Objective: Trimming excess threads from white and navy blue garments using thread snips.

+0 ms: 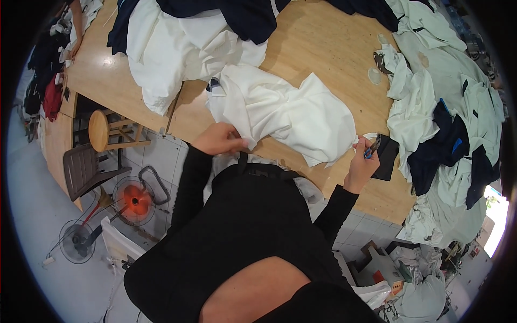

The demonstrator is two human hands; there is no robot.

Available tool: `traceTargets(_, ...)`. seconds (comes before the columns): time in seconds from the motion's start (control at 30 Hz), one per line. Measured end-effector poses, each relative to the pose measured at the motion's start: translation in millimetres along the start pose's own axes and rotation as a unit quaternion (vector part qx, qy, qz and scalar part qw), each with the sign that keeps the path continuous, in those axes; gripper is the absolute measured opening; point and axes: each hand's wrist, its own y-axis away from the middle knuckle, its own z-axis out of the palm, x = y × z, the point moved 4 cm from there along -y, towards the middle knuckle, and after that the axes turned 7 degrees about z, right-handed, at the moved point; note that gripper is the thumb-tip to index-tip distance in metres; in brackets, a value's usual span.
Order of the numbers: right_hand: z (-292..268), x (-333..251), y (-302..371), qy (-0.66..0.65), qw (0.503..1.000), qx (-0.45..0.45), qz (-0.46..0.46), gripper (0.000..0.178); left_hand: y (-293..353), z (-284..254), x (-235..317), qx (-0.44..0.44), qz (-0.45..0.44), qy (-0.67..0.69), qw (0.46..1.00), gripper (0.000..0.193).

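Observation:
A crumpled white garment (291, 107) lies on the wooden table (318, 37) in front of me, with a small dark navy patch at its left end. My left hand (221, 139) is closed, thumb and fingers pinching the garment's near left edge. My right hand (362, 168) is closed around small thread snips (372, 147) with blue on them, their dark blades pointing up. Its fingertips are by the garment's right edge; whether they also grip the cloth, I cannot tell. Just right of that hand, a flat black piece (386, 157) lies on the table.
A large white fabric pile (177, 54) with navy pieces (245, 19) lies at the far left. Pale and navy garments (417, 99) are heaped along the right. Left of the table are a wooden stool (99, 131), a chair (81, 167) and fans (134, 201). Another person's arm (77, 27) shows far left.

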Motion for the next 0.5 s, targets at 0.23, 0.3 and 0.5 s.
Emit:
traceTargets(0.23, 22, -25, 5, -0.049, 0.999, -0.003, 0.005, 0.02, -39, 15, 92, 0.133, 0.203, 0.235, 0.941, 0.044)
traceTargets(0.3, 36, -29, 4, -0.001, 1.0, -0.03, -0.005, 0.019, -46, -7, 92, 0.227, 0.166, 0.006, 0.96, 0.04)
traceTargets(0.5, 85, -38, 43, -0.006, 0.985, -0.17, -0.001, 0.018, -1, -67, -5, 0.465, 0.194, 0.068, 0.861, 0.021)
